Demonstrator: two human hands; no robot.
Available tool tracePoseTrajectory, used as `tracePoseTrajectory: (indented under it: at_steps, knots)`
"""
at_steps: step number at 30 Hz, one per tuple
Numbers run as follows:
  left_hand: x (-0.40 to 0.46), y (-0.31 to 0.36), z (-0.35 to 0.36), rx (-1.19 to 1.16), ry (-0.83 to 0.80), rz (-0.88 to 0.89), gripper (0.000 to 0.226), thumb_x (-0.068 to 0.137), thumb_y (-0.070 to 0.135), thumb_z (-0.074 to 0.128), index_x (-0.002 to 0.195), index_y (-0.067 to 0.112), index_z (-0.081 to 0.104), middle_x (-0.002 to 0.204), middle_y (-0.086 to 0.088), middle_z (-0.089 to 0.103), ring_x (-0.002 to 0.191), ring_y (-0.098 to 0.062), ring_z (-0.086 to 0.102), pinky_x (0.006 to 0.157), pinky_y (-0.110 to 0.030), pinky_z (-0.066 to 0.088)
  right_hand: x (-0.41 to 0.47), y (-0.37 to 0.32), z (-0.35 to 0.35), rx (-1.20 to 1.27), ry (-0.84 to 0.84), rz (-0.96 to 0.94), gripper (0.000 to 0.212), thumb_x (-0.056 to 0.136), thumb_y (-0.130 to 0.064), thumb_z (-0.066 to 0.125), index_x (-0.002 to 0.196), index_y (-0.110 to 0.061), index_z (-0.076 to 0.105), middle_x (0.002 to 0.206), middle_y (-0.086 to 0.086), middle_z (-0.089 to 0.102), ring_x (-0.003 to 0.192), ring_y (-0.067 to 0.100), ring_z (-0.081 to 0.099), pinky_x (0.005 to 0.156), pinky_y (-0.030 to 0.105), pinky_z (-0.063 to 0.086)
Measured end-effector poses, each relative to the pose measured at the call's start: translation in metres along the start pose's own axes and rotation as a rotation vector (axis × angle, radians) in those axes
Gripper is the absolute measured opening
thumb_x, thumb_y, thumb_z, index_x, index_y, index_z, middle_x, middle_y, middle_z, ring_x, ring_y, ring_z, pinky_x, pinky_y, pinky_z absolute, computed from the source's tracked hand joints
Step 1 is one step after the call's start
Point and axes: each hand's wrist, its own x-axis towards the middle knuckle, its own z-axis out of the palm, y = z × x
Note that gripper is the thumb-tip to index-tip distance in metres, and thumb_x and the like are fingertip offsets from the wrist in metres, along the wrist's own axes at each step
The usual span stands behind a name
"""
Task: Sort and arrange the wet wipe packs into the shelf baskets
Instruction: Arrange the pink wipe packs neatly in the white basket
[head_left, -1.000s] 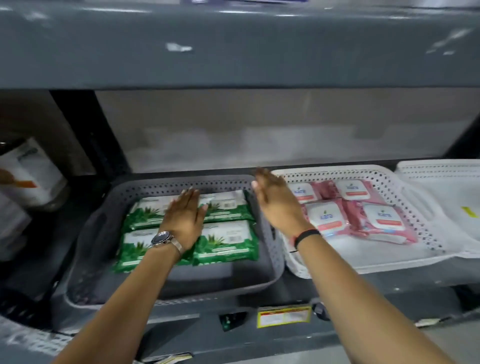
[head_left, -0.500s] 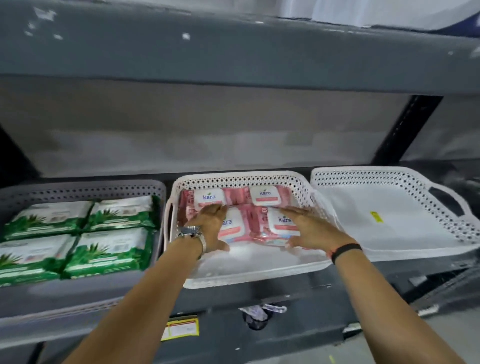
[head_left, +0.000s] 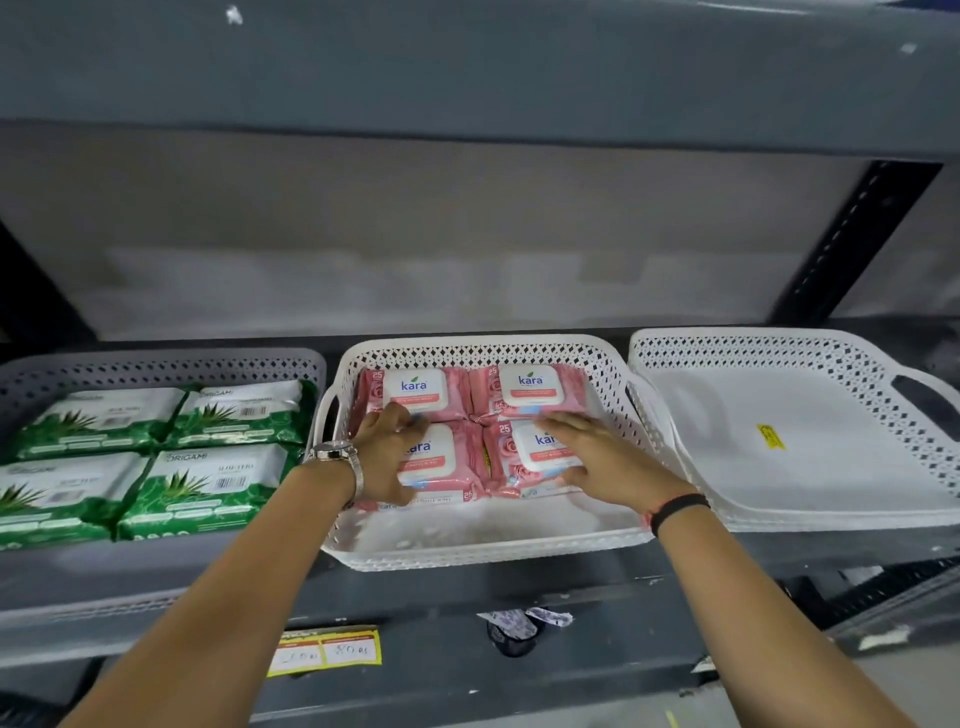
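While both hands rest inside the middle white basket (head_left: 483, 553), the person seems to be squaring up the pink packs (head_left: 423, 397) — four are visible, two by two, pushed toward the back wall. The left hand (head_left: 387, 454) lies spread, fingers loosely curled over the front-left pack (head_left: 439, 470), pressing rather than gripping. The right hand (head_left: 592, 457) lies flat and open across the front-right pack (head_left: 524, 462), thumb at its near edge. The green packs (head_left: 156, 457) sit two by two in the grey basket (head_left: 166, 364) to the left; the white basket on the right (head_left: 779, 348) holds only a yellow sticker (head_left: 771, 436).

The soft, slippery wrappers are the likely risk: an uneven push could skew a front pack or ride it up over the one behind. The middle basket also overhangs the shelf edge (head_left: 467, 634) slightly, so a hard pull toward the body might tip it — and bare floor space at its front leaves packs room to slide forward.
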Motion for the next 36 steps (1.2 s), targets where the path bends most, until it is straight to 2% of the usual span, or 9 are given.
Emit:
tracePoseTrajectory:
  at_steps: [5,12,16,19,21,24,26,32,36]
  knots:
    - [0.002,-0.005,0.0,-0.01,0.035,0.043,0.088,0.074,0.032,0.07,0.142,0.014,0.017,0.138,-0.011,0.026,0.125,-0.027,0.025,0.109,-0.032,0.021,0.004,0.0,0.003,-0.026,0.01,0.011,0.067,0.086,-0.008,0.056,0.142,-0.019,0.021,0.154,0.001,0.017,0.142,0.019,0.01,0.117,0.038,0.013]
    - [0.003,-0.006,0.001,-0.018,0.046,0.038,0.088,0.074,0.034,0.07,0.142,0.012,0.018,0.137,-0.01,0.027,0.124,-0.028,0.025,0.11,-0.033,0.025,0.006,0.003,-0.002,0.058,-0.05,0.014,0.069,0.083,-0.004,0.058,0.141,-0.02,0.024,0.154,0.0,0.019,0.141,0.017,0.014,0.117,0.039,0.019]
    - [0.003,-0.002,-0.005,-0.019,0.034,0.004,0.08,0.079,0.043,0.063,0.141,0.015,0.02,0.136,-0.011,0.027,0.125,-0.03,0.024,0.108,-0.041,0.029,0.01,0.004,-0.018,0.14,-0.037,0.004,0.062,0.087,-0.028,0.055,0.14,-0.022,0.024,0.154,0.001,0.018,0.141,0.017,0.013,0.118,0.04,0.013]
    - [0.017,0.008,-0.01,-0.122,0.287,-0.05,0.054,0.091,0.033,0.047,0.138,0.012,0.029,0.139,-0.013,0.032,0.129,-0.029,0.027,0.109,-0.039,0.025,0.031,-0.007,-0.025,0.067,0.196,0.047,0.05,0.096,-0.035,0.03,0.141,-0.016,0.02,0.154,0.006,0.018,0.141,0.02,0.017,0.116,0.038,0.012]
    - [0.03,0.016,-0.007,-0.128,0.428,-0.111,0.049,0.095,0.027,0.036,0.138,0.005,0.026,0.147,-0.014,0.027,0.135,-0.027,0.023,0.112,-0.036,0.017,0.047,-0.017,-0.019,-0.059,0.232,0.077,0.05,0.098,-0.032,0.021,0.142,-0.011,0.012,0.155,0.01,0.01,0.143,0.021,0.008,0.117,0.04,0.006]
    - [0.046,0.02,0.011,-0.115,0.327,-0.198,0.056,0.098,0.033,0.02,0.143,0.006,0.0,0.154,-0.011,-0.003,0.141,-0.023,-0.003,0.115,-0.036,-0.001,0.061,-0.023,0.003,-0.149,0.104,0.117,0.053,0.097,-0.034,0.014,0.142,-0.013,-0.004,0.155,0.009,-0.008,0.142,0.022,-0.008,0.115,0.044,-0.006]
    - [0.052,0.017,0.024,-0.127,0.273,-0.232,0.056,0.098,0.036,0.013,0.142,0.008,-0.008,0.153,-0.009,-0.012,0.14,-0.021,-0.011,0.113,-0.034,-0.007,0.065,-0.021,0.015,-0.127,0.08,0.126,0.053,0.097,-0.035,0.012,0.142,-0.014,-0.006,0.155,0.006,-0.012,0.142,0.019,-0.011,0.114,0.041,-0.009]
    - [0.052,0.017,0.03,-0.159,0.318,-0.235,0.052,0.099,0.027,0.014,0.142,0.007,-0.006,0.153,-0.009,-0.011,0.14,-0.019,-0.01,0.112,-0.031,-0.007,0.068,-0.02,0.023,-0.034,0.104,0.142,0.053,0.097,-0.036,0.011,0.142,-0.015,-0.006,0.155,0.005,-0.011,0.142,0.018,-0.014,0.119,0.046,-0.001]
    - [0.049,0.017,0.024,-0.156,0.255,-0.253,0.052,0.099,0.027,0.015,0.142,0.006,-0.006,0.154,-0.009,-0.011,0.141,-0.019,-0.009,0.114,-0.033,-0.004,0.066,-0.021,0.018,0.005,0.052,0.149,0.054,0.096,-0.038,0.011,0.143,-0.016,-0.006,0.155,0.005,-0.013,0.142,0.018,-0.014,0.117,0.046,-0.005]
